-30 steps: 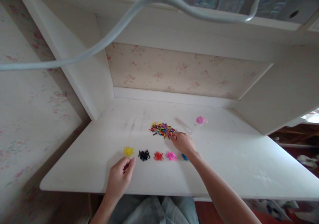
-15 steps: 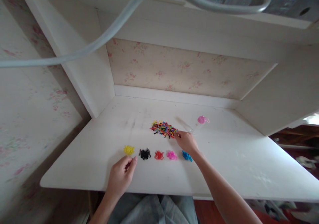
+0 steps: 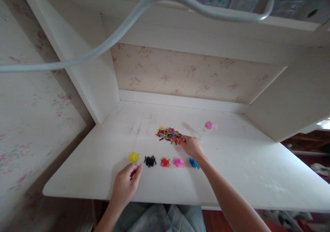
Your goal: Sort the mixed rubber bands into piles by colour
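A heap of small mixed-colour rubber bands (image 3: 168, 134) lies mid-table. At its right edge my right hand (image 3: 192, 146) pinches with thumb and forefinger at the bands; exactly what is between the fingertips is too small to make out. My left hand (image 3: 127, 182) rests closed near the front edge, thumb against curled fingers, just below a yellow pile (image 3: 133, 157). To the right of that, in a row, are a black pile (image 3: 150, 161), a red pile (image 3: 165, 162), a pink pile (image 3: 178, 162) and a blue pile (image 3: 194, 162), partly covered by my right wrist.
Behind my right hand lies a pink round item with a loop (image 3: 209, 125), and a clear item (image 3: 198, 136) beside it. A grey-white tube (image 3: 113, 36) crosses overhead. The white table (image 3: 85, 166) is bounded by side panels, a back wall and a shelf with plastic bottles.
The view has tilted slightly, so everything sits a little lower in the picture. Both hands keep nearly the same places, the right one still at the heap's edge.
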Tool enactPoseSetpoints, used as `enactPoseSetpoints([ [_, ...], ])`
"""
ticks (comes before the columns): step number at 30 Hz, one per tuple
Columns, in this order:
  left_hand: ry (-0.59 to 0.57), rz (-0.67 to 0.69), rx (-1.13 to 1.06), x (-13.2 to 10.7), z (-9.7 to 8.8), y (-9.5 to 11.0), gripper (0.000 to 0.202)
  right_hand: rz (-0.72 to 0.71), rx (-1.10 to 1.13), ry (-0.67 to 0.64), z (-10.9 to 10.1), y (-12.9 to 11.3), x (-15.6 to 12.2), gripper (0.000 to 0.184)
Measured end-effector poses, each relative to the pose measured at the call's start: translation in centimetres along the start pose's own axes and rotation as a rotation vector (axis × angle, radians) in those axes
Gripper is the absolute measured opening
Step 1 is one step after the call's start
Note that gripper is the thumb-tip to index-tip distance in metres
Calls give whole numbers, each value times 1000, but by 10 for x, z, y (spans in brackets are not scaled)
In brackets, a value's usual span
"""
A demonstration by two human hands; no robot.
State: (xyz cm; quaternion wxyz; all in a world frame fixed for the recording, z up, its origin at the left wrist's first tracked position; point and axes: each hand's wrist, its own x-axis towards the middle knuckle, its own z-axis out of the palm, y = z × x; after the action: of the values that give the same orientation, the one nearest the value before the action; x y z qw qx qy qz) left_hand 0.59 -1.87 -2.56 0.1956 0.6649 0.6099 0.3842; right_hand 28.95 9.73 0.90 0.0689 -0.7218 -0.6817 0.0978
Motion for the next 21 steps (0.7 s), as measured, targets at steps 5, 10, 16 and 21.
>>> enactPoseSetpoints([
  [5, -7, -9, 1, 0, 0, 0, 35, -25, -3, -12, 1, -2, 5, 32],
  [10, -7, -11, 18, -1, 1, -1, 35, -33, 5, -3, 3, -4, 7, 31],
  [16, -16, -4, 10, 0, 0, 0, 35, -23, 65, 53, 0, 3, 7, 31],
  [21, 2, 7, -1, 0, -1, 2, 34, -16, 190, 102, -3, 11, 11, 30],
])
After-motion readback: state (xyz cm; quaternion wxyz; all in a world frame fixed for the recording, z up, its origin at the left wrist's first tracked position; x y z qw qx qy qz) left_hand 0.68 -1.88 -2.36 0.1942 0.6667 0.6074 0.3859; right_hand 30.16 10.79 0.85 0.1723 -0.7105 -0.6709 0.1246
